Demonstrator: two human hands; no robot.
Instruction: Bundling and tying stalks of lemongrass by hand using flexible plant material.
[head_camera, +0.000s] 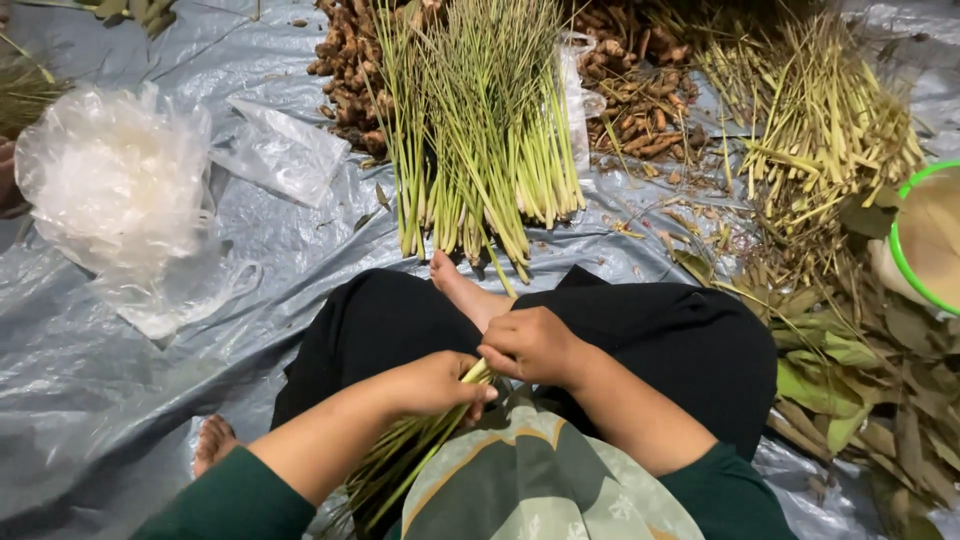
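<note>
I sit cross-legged on a grey plastic sheet (300, 250). My left hand (435, 385) is closed around a bundle of green lemongrass stalks (400, 465) that lies across my lap, its leaf ends pointing down to the lower left. My right hand (530, 345) grips the same bundle at its pale stalk end, just beside the left hand. One bare foot (465, 290) sticks out past my black trousers toward a large pile of lemongrass (480, 130) lying ahead.
A heap of clear plastic bags (115, 185) lies at left. Brown rhizome roots (640, 90) are piled behind the lemongrass. Cut stalk trimmings (810, 130) and dry leaves (880, 340) cover the right side, beside a green-rimmed basin (905, 265).
</note>
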